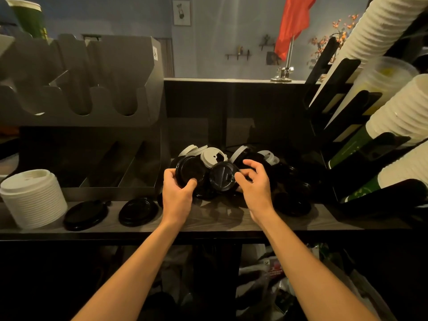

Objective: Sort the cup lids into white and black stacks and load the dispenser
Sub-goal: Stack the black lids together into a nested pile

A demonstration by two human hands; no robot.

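left hand (177,193) gripping black lid (190,169), right hand (254,186) seemingly likewise

Dim and warm-toned, lit softly from above. Throws faint, blurred shadows and a dull sheen onto the table (208,218). Sinks to near-black below the table edge. Bends hard at the borders, wide-angle style, smearing the white cup stacks (391,112) at right. Slightly soft and grainy throughout.

Café service counter, cup stacks (393,117) in racks, lid dispenser (88,89)
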